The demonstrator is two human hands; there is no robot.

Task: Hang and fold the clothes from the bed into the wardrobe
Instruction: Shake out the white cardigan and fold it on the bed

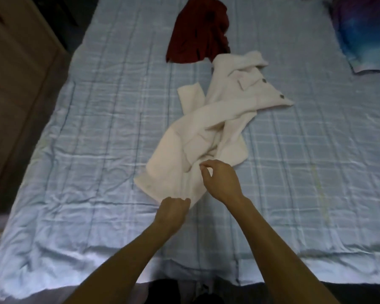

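bed [75, 150]: one, blue-check sheet, edges cut off | cream coat [184, 150]: one, crumpled mid-bed, two buttons visible | dark red garment [198, 34]: one, bunched at coat's far end, top cut off | pillow [364, 34]: one, partly out of frame | left hand [172, 210]: fingers grip coat's near hem | right hand [222, 181]: fingers narrow over coat, grip unclear

2 bare forearms [279, 244], slim and uncovered to the wrist, end in the left hand [172, 210] and right hand [223, 183], and dark clothing [162, 290] shows at the bottom edge between them.
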